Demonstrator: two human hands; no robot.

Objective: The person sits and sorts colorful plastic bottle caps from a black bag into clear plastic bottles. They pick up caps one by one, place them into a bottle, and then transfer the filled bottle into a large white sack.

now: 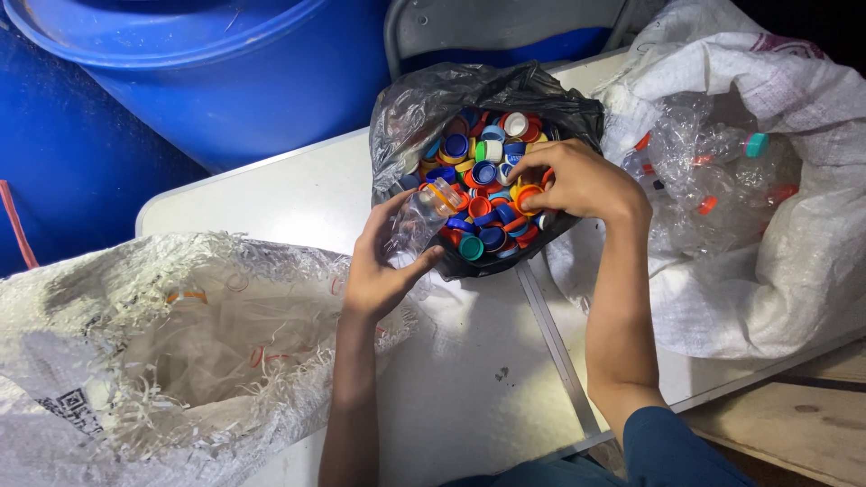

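Observation:
My left hand (383, 261) grips a clear crushed plastic bottle (417, 218), its open neck pointing toward a black plastic bag (424, 104). The bag is full of loose bottle caps (483, 171) in blue, orange, red, green and white. My right hand (577, 180) rests on the caps at the bag's right side, fingers curled down among them; whether it holds a cap is hidden by the fingers.
A white woven sack (162, 352) lies open at the lower left with clear bottles inside. Another white sack (767, 180) at the right holds capped clear bottles. Both sit on a white table (469, 379). Blue barrels (216, 72) stand behind, with a grey chair back beside them.

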